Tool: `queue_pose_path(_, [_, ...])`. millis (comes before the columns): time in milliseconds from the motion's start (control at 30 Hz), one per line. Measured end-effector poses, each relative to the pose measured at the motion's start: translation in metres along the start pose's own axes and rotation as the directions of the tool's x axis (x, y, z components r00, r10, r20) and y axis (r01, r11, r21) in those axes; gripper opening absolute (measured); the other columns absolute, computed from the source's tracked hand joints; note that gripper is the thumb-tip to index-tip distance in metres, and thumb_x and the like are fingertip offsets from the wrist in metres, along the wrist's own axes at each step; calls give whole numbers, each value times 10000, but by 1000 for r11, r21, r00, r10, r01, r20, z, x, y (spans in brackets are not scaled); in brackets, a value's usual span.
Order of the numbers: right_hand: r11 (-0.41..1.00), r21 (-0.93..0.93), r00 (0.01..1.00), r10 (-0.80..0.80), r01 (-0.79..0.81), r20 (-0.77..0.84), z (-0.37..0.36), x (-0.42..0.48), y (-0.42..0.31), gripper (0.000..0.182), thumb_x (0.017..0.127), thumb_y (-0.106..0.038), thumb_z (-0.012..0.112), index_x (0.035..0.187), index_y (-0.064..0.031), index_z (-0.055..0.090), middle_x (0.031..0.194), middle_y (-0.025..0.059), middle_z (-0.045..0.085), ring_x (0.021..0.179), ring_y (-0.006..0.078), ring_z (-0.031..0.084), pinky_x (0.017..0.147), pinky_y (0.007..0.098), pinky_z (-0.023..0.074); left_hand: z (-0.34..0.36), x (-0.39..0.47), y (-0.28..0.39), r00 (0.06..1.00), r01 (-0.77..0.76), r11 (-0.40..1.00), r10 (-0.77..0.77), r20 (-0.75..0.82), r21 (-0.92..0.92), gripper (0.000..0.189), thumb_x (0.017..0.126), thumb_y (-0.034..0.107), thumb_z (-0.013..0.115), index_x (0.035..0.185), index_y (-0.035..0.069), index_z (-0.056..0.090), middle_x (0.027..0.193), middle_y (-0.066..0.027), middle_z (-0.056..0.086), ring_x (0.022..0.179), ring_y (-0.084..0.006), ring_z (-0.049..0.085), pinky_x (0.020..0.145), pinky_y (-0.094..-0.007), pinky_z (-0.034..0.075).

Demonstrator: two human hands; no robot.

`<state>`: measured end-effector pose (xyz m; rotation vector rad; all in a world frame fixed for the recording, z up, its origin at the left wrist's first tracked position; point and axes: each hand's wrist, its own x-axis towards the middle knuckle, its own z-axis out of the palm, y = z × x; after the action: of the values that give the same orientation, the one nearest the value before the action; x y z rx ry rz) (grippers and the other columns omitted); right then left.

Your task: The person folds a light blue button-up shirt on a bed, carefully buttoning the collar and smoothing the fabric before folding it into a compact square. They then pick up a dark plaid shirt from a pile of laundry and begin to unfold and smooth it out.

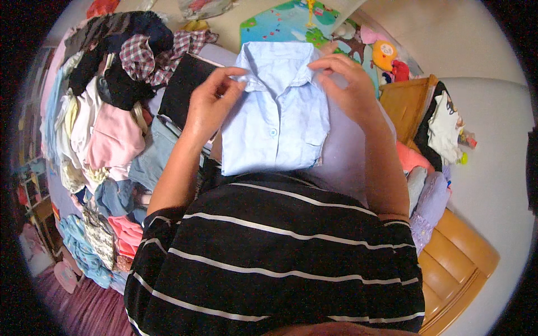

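Observation:
A light blue collared shirt (273, 122) lies folded into a rough rectangle in front of me, with its collar away from me. One button shows on its front placket, and a pocket flap is on its right side. My left hand (214, 101) has thumb and forefinger at the left collar point, seemingly pinching the cloth. At the collar's right side, my right hand (346, 86) touches the edge with a forefinger, its thumb close below. Some of its fingers are blurred, so its hold is unclear. Beneath the shirt is a lavender cloth surface (342, 138).
A large heap of clothes (113, 134) spreads along the left. A black folded item (180, 90) lies beside the shirt. Beyond are a colourful play mat (277, 25) and a yellow plush toy (383, 54). At right stand a wooden panel (405, 111) and a tan padded piece (454, 260).

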<state>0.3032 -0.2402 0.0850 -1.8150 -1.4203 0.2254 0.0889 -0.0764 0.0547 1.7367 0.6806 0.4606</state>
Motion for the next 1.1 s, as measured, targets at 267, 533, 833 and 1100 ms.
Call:
queue_pose_path(267, [946,-222,972,-227,236,65,29,9,9,189,754,-181,688,940,-149,679,1076,47,600,995,230,562,882,380,378,21,-2,13,984,-149,971,127,124,186,341,859,105,616,1198,93,584,984,-81,618,869,-137,586,757,-258,478])
queue_pose_path(533, [943,-291,987,-153,163,58,59,9,16,208,775,-268,649,943,-148,673,988,32,623,961,233,562,936,406,353,27,-6,21,976,-211,964,198,92,163,343,857,90,611,1199,76,583,1117,-95,604,1000,-177,584,818,-291,482])
queue_pose_path(833, [928,-364,995,-98,80,-30,72,0,8,265,779,-215,658,1025,-119,638,1008,57,628,988,261,555,919,408,365,43,-23,11,846,-528,534,402,351,660,379,825,119,597,1190,24,556,1244,-140,539,1143,-309,515,952,-401,423])
queue_pose_path(1100, [958,-249,960,-71,141,271,65,-34,-2,551,909,-287,507,1384,-63,341,1444,141,324,1337,311,298,1108,442,200,45,-36,-1,910,-409,589,211,356,697,483,912,190,475,1348,15,366,1385,-181,387,1257,-344,394,1036,-475,316])
